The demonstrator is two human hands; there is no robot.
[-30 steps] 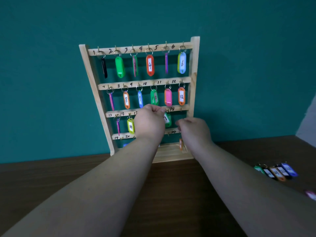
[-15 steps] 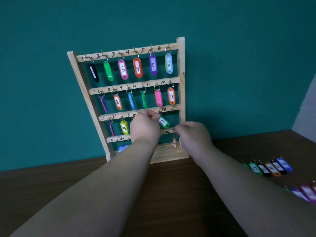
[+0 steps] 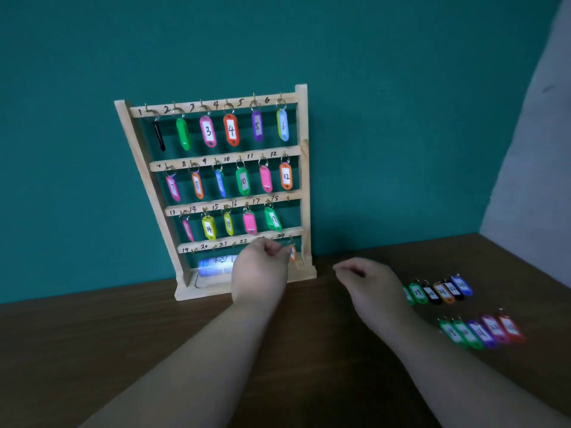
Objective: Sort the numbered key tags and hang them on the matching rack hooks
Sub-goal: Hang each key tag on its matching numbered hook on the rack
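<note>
Tag 17 (image 3: 273,219) hangs; my left hand (image 3: 261,270) and right hand (image 3: 369,284), loosely curled and empty, next need 18 from the loose tags (image 3: 438,292) to their right.

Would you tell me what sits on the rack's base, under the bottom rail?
A pale blue, printed cylinder-like object lies on the rack's base. Its right end is covered by the left hand, so what it is cannot be told.
</note>
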